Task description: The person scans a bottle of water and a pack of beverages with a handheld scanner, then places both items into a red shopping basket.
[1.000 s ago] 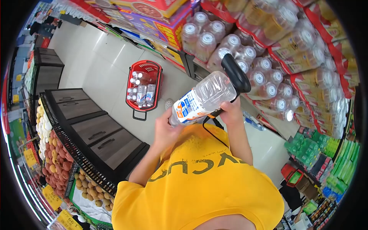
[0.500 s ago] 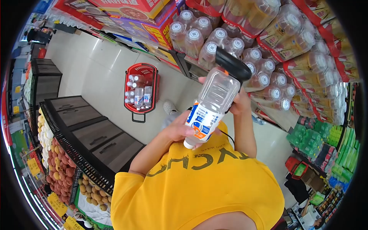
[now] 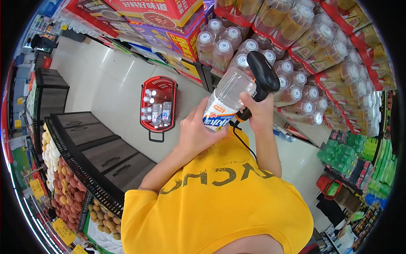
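left hand grips bottle, right hand scanner, perhaps touching; basket beyond.

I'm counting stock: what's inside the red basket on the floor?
The basket holds several clear bottles with white caps, packed close together. Their exact number, and anything lying beneath them, is covered and cannot be told.

Bright, even shop light, soft sheen on the floor, glints on the held water bottle and shrink-wrapped packs, heavy fisheye bending, black vignetted corners, centre sharp, edges smeared.
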Tool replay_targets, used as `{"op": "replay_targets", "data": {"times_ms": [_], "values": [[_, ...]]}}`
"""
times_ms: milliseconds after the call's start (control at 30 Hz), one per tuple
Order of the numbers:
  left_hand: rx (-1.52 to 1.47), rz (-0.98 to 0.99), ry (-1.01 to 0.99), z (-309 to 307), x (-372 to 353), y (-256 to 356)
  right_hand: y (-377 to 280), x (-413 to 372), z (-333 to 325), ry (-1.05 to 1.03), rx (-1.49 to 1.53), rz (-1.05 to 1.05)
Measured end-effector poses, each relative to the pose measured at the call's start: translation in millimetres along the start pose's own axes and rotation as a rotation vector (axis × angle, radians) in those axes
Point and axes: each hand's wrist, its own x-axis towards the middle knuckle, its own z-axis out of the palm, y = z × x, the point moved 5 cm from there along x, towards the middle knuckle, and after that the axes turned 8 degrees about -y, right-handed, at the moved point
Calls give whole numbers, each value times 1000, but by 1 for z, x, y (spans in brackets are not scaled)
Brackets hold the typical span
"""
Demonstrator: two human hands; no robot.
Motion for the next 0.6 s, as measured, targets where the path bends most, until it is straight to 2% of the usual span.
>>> {"op": "replay_targets", "data": {"times_ms": [67,167,267,367,600], "values": [[42,1,31,-3,2,2,-5,3,8,87,-78,-45],[-47,70,-79,-6,8,-1,-15,4,18,78,-14,2],[-332,-75,-353,1,9,-19,-18,4,20,73,-49,-31],[-474,-107,-490,-7,8,-7,-17,1,22,42,-1,31],[-679,-92,-575,1,6,-7,-14,-10,16,87,-11,54]]}}
